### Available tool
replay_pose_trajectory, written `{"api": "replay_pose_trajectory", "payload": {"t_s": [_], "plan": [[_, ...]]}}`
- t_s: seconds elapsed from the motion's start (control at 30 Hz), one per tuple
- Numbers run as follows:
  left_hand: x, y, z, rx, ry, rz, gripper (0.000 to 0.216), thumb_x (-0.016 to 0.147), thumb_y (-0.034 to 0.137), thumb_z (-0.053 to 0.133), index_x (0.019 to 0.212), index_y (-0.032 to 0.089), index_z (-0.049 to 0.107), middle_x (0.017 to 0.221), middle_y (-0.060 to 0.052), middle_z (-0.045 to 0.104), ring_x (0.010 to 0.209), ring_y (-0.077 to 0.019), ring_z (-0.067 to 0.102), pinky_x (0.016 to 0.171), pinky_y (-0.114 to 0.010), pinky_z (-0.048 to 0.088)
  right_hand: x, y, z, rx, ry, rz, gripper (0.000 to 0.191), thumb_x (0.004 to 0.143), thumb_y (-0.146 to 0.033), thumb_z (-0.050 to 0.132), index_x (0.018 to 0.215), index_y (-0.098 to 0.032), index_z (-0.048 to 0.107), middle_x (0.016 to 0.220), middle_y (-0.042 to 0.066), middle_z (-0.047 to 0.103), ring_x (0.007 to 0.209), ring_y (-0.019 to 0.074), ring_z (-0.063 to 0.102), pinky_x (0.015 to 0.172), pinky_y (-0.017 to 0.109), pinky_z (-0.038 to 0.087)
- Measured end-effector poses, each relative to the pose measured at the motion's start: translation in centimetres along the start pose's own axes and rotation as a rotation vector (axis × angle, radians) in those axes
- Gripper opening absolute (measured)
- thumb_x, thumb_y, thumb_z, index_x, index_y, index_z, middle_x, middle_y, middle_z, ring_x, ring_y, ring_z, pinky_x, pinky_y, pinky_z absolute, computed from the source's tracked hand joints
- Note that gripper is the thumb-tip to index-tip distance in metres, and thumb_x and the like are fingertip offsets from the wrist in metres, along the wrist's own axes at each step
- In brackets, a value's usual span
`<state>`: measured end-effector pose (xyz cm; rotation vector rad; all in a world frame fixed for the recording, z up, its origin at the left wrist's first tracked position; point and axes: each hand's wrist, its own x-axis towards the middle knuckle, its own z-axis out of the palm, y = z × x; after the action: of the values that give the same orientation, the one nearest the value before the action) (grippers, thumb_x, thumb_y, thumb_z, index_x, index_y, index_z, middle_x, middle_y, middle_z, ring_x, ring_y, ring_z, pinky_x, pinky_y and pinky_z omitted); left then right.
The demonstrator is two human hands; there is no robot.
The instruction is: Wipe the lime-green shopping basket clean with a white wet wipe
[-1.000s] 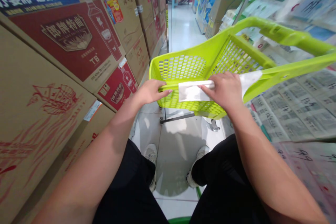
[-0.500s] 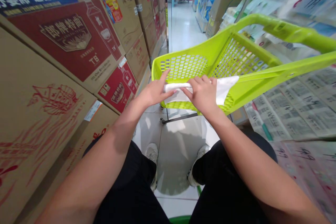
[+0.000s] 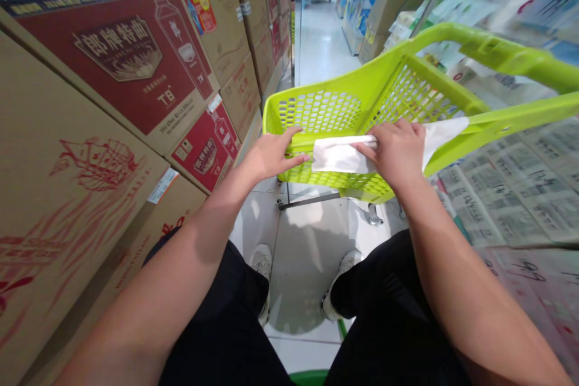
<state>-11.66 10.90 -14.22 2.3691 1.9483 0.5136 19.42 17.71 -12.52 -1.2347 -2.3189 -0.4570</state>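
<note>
A lime-green plastic shopping cart [image 3: 323, 87] stands in front of me, its long side rim facing me. Draped over that rim is a white cloth [image 3: 344, 157]. My right hand [image 3: 400, 148] presses the cloth against the rim, fingers over the top and thumb on the near side. At the left end of the same rim, my left hand [image 3: 274, 154] straddles the edge with thumb and index finger apart, touching the cart beside the cloth.
Stacked cardboard cartons [image 3: 117, 60] line the left side. Bagged paper packs [image 3: 511, 187] are piled on the right. Below the basket are the cart's dark frame and casters [image 3: 281, 205]. Part of a green object [image 3: 310, 378] shows between my legs.
My right hand has slid right along the rim, taking the cloth with it. The cloth has come away from my left hand, which stays at the left end of the rim.
</note>
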Motion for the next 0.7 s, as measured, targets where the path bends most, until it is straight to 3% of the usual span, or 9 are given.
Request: {"api": "replay_pose_trajectory", "payload": {"t_s": [0.1,0.2,0.3,0.43,0.6,0.7], "plan": [[0.1,1.1,0.3,0.005,0.059,-0.052,0.092,0.098,0.075,0.067,0.167,0.018,0.047,0.128,-0.016,0.081,0.116,-0.0372,0.077,0.102,-0.045,0.059,0.4,-3.2,1.0,0.020,-0.001,0.009,0.045,0.108,-0.061,0.055,0.101,-0.021,0.076,0.100,0.016,0.077,0.105,0.0391,0.058,0.096,0.051,0.036],[0.4,1.1,0.5,-0.031,0.117,-0.072,0.080,0.102,0.066,0.067,0.164,0.018,0.050,0.146,-0.017,0.074,0.128,-0.0376,0.073,0.105,-0.046,0.058,0.7,-5.7,1.8,0.048,0.028,0.025,0.048,0.111,-0.062,0.048,0.104,-0.022,0.075,0.104,0.016,0.078,0.107,0.0380,0.057,0.098,0.050,0.036],[0.6,0.3,0.5,-0.057,0.141,-0.073,0.066,0.103,0.056,0.067,0.155,0.016,0.058,0.139,-0.018,0.077,0.125,-0.0376,0.074,0.103,-0.046,0.058,0.9,-6.3,2.1,0.059,0.032,0.014,0.052,0.112,-0.064,0.044,0.104,-0.023,0.075,0.104,0.015,0.078,0.108,0.0371,0.057,0.097,0.049,0.036],[0.6,-1.1,0.4,-0.086,0.100,-0.032,0.049,0.102,0.052,0.063,0.134,0.016,0.071,0.113,-0.014,0.083,0.101,-0.0330,0.078,0.088,-0.041,0.058,0.9,-4.1,1.3,0.067,-0.023,-0.008,0.049,0.110,-0.064,0.052,0.099,-0.022,0.075,0.099,0.014,0.077,0.105,0.0364,0.059,0.094,0.047,0.038],[0.3,-1.0,0.5,0.005,0.050,0.051,0.045,0.105,0.058,0.054,0.105,0.019,0.077,0.103,-0.014,0.082,0.096,-0.0316,0.077,0.081,-0.040,0.056,0.2,0.6,-0.3,0.078,-0.002,0.058,0.041,0.106,-0.057,0.063,0.100,-0.019,0.078,0.098,0.015,0.078,0.102,0.0369,0.061,0.096,0.050,0.040],[0.4,-0.5,0.6,0.057,0.025,0.063,0.046,0.104,0.060,0.054,0.092,0.021,0.076,0.092,-0.012,0.080,0.089,-0.0315,0.076,0.078,-0.041,0.055,-0.2,1.5,-0.6,0.074,0.027,0.094,0.038,0.104,-0.055,0.065,0.103,-0.019,0.079,0.101,0.017,0.078,0.105,0.0381,0.060,0.097,0.051,0.039]]}}
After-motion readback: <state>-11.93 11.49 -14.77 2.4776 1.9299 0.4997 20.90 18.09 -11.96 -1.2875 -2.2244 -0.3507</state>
